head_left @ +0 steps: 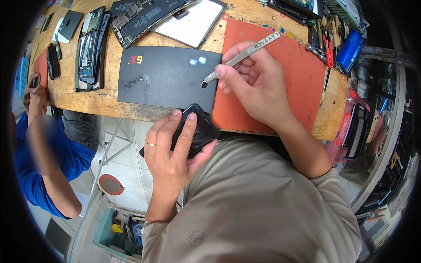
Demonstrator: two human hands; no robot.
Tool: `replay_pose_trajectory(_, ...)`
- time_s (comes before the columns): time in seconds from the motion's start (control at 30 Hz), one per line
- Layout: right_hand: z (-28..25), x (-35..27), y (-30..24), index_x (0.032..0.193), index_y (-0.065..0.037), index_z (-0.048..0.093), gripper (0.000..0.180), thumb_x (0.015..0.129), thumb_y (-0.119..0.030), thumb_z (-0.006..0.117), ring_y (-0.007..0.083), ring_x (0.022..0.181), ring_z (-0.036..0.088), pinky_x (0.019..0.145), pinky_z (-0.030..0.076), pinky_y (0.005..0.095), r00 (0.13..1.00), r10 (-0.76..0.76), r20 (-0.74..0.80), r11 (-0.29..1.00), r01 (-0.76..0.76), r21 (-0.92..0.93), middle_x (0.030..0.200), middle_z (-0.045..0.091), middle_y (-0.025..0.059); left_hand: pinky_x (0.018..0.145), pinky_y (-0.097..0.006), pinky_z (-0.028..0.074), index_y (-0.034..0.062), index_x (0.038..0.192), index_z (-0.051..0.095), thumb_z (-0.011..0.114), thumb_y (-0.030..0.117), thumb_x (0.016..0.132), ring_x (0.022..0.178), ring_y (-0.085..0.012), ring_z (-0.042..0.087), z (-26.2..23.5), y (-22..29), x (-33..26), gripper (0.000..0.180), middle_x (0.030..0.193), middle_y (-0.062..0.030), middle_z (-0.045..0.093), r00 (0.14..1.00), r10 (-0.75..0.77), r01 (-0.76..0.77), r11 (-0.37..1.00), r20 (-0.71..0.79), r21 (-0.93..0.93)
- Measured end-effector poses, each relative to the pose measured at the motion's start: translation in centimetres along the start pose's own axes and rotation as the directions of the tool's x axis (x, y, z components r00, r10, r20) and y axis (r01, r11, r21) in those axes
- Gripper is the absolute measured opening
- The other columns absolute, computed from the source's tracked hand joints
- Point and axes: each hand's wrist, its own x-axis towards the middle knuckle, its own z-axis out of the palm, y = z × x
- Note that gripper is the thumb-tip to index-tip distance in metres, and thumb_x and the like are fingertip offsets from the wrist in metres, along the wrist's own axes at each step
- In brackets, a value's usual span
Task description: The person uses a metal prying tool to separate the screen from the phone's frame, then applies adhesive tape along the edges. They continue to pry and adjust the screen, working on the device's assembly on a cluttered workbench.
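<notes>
My left hand (169, 149) lies over a black smartphone (199, 136) at the table's front edge, fingers spread on its glossy dark face and thumb along its side. The phone is tilted, with one corner toward the table. Above and to the right, my right hand (254, 76) pinches a flat metal pry tool (252, 50) between thumb and fingers. Its lower end, curved and dark at the tip, points down left over a dark grey mat (169, 94), apart from the phone. An orange mat (294, 83) lies beneath my right hand.
Opened phones and tablets (92, 48) with bare boards lie at the back left, near a white panel (193, 22). Pliers (328, 50), other hand tools and a blue cylinder (351, 50) crowd the right. A co-worker in a blue shirt (57, 175) handles a small device at far left.
</notes>
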Motion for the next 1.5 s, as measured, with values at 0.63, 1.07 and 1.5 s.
replay_pose_trajectory(0.63, 1.1, -3.0, -0.2, 0.118, 0.005, 0.061, 0.020, 0.102, 0.009, 0.072, 0.0146, 0.097, 0.077, 0.086, 0.065, 0.0281, 0.994, -0.044, 0.101, 0.998, 0.040, 0.045, 0.106, 0.073, 0.0118, 0.088, -0.046, 0.056, 0.0078, 0.137, 0.075, 0.091, 0.035, 0.081, 0.110, -0.0355, 0.069, -1.9, 1.3, 1.5, 0.064, 0.128, -0.0177, 0.069, 0.987, -0.026, 0.014, 0.997, 0.156, 0.079)
replay_pose_trajectory(1.07, 1.5, -3.6, 0.6, 0.108, 0.004, 0.071, 0.016, 0.093, 0.006, 0.078, 0.0149, 0.086, 0.076, 0.072, 0.064, 0.0276, 0.990, -0.137, 0.039, 0.991, 0.137, 0.003, 0.100, 0.074, 0.0092, 0.091, -0.047, 0.057, 0.0070, 0.136, 0.075, 0.093, 0.035, 0.081, 0.109, -0.0369, 0.068, -1.8, 1.6, 1.3, 0.065, 0.128, -0.0189, 0.068, 0.986, -0.058, 0.049, 0.997, 0.155, 0.061)
replay_pose_trajectory(1.5, 1.4, -3.7, 0.5, 0.106, 0.004, 0.070, 0.015, 0.093, 0.007, 0.077, 0.0146, 0.085, 0.075, 0.072, 0.062, 0.0282, 0.982, -0.181, 0.058, 0.982, 0.184, -0.045, 0.099, 0.073, 0.0089, 0.086, -0.048, 0.059, 0.0074, 0.136, 0.075, 0.093, 0.036, 0.081, 0.105, -0.0387, 0.070, -1.2, 1.7, 1.0, 0.065, 0.127, -0.0201, 0.068, 0.993, -0.066, 0.062, 0.997, 0.097, 0.049)
